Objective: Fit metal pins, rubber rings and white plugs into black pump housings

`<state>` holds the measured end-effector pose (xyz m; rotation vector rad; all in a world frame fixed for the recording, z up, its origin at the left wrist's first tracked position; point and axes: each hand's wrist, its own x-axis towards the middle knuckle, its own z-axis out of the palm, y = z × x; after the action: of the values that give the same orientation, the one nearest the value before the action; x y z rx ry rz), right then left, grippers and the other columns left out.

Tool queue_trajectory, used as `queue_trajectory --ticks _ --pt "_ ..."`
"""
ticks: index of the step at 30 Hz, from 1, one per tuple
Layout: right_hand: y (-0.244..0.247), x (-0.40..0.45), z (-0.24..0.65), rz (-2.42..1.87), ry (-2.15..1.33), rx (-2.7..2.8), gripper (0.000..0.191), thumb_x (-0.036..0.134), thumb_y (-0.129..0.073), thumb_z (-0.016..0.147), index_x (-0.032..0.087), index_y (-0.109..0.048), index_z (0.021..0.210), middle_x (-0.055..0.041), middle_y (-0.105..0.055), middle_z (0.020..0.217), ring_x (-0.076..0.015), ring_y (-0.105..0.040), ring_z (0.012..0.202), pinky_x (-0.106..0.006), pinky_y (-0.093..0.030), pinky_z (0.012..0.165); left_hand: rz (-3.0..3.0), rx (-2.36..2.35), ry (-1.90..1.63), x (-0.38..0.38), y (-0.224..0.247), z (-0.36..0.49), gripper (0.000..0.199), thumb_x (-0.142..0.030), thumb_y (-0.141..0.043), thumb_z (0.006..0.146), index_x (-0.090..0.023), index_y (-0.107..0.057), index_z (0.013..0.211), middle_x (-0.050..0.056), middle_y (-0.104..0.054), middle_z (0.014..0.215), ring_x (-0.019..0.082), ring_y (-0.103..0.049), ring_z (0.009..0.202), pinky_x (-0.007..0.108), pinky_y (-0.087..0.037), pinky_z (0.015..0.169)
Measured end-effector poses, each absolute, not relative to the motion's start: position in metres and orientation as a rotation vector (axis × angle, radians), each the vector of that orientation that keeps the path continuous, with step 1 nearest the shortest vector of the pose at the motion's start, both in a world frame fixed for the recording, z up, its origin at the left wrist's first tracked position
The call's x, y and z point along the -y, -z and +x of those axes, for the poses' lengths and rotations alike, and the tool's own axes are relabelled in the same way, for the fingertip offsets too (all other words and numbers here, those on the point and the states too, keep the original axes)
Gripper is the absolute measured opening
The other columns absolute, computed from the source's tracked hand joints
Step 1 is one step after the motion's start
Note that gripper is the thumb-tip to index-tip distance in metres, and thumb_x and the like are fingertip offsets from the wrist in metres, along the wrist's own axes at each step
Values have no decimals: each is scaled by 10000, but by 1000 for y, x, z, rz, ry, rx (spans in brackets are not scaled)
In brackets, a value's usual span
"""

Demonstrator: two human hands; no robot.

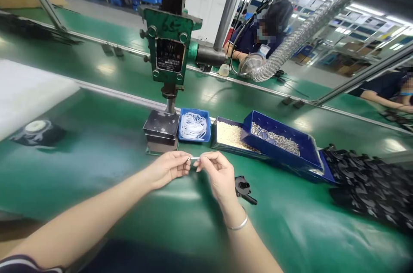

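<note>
My left hand (171,169) and my right hand (221,174) meet above the green bench, both pinched closed. Between their fingertips runs a thin metal pin (195,158); the right thumb and fingers grip it. The left fingertips hold a tiny round piece at the pin's other end, too small to name surely. Beside my right wrist lies a black plastic housing (243,187) with a round hub and a side spout. Just beyond my hands, a small blue bin (209,133) holds white rings, and a blue tray (280,159) holds many metal pins.
A green hand press (167,47) stands over a dark block (161,125). Under the blue tray, another bin (222,146) holds small cream pieces. Many black parts (371,182) are heaped at right. A flexible silver duct (300,40) hangs near a co-worker (254,36) across the bench.
</note>
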<state>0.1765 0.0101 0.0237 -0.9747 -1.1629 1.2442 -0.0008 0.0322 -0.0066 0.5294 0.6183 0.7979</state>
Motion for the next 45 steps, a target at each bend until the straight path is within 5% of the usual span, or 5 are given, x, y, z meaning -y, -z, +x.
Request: queue_trajectory --ticks 19,26,36,41,45 --pt "-21 -4 176 -938 -441 1770 141 62 -603 892 202 -604 892 -21 -642 797 -138 -611 721 -287 -509 663 502 -649 -772 -31 3 -2 272 -304 -845 746 -106 -713 878 3 -628 696 81 -600 656 207 -508 688" --pt "-20 -4 176 -864 -399 1849 109 105 -587 917 205 -630 929 -48 -682 803 -167 -651 767 -311 -546 684 589 -672 -734 -31 4 -3 316 -363 -845 731 -108 -701 850 7 -634 711 85 -586 648 225 -484 695" --pt "-19 7 168 -1041 -1559 1328 220 404 -646 905 190 -625 855 15 -659 656 -118 -628 539 -241 -534 548 1773 -985 -1127 -20 3 -12 212 -371 -612 935 -189 -708 882 34 -664 839 165 -614 808 287 -461 775" --pt "-27 37 207 -1137 -1143 1064 163 363 -668 897 200 -671 893 -81 -659 1126 -108 -648 602 -249 -525 497 1941 -749 -1075 -13 8 -10 419 -465 -547 961 -237 -545 1313 60 -638 1017 183 -616 901 317 -499 836" --pt "-19 63 262 -1464 -947 941 197 384 -729 851 191 -709 882 -113 -555 1321 -148 -687 754 -258 -543 583 1943 -788 -896 -8 9 0 478 -390 -626 925 -256 -473 1358 85 -609 1152 211 -609 1013 352 -518 884"
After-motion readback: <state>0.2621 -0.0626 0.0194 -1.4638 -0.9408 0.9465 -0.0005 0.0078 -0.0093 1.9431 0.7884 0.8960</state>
